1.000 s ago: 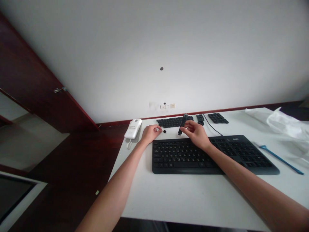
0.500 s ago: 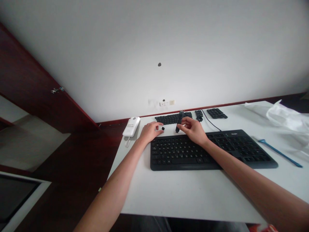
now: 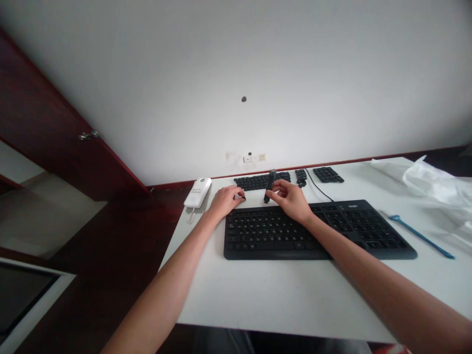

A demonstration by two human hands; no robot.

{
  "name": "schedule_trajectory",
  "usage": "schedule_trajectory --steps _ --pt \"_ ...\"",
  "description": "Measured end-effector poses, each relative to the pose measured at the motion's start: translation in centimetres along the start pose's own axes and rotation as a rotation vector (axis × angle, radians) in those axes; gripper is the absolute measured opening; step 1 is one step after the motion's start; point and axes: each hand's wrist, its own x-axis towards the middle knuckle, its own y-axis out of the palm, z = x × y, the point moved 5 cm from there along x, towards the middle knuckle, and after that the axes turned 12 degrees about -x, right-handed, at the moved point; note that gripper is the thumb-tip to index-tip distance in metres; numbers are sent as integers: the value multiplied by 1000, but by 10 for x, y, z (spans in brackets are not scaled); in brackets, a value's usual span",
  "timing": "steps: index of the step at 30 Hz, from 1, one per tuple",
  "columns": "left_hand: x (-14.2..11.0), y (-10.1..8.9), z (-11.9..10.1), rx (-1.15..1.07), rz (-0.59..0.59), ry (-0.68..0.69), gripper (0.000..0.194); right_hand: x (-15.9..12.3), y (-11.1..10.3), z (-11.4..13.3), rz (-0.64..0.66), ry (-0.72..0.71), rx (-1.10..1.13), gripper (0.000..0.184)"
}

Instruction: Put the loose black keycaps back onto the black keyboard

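A black keyboard (image 3: 317, 231) lies across the white table (image 3: 280, 295). Just behind its left end, my left hand (image 3: 224, 200) rests on the table with fingers curled onto a small black keycap (image 3: 243, 198). My right hand (image 3: 291, 198) hovers over the keyboard's back edge and pinches a long narrow black bar (image 3: 269, 185), held nearly upright. Behind both hands lies a row of loose black keycaps (image 3: 258, 180), with two smaller clusters of keycaps (image 3: 327, 174) to its right.
A white phone-like device (image 3: 198, 192) lies at the table's back left corner. A blue tool (image 3: 420, 236) and crumpled white plastic (image 3: 438, 187) are at the right. The keyboard cable (image 3: 319, 189) runs backward. Dark wooden floor and a door are on the left.
My left fingers have closed over the small keycap that lay just beside them. My right hand keeps the black bar. The view shifted slightly.
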Motion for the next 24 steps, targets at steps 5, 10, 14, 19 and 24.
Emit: schedule_trajectory --steps 5,10,14,19,24 --pt "0 5 -7 -473 -147 -96 15 0 -1 5 -6 -5 -5 21" --pt "-3 17 -36 -866 -86 -132 36 -1 -6 9 7 -75 33 4" --pt "-6 24 -46 -997 -33 -154 36 -8 -9 24 4 -175 -80 3" --pt "-5 26 -43 -1056 -34 -135 43 -20 -4 47 53 -258 -150 18" --pt "-4 24 -43 -1068 -28 -102 45 -24 1 50 84 -291 -142 24"
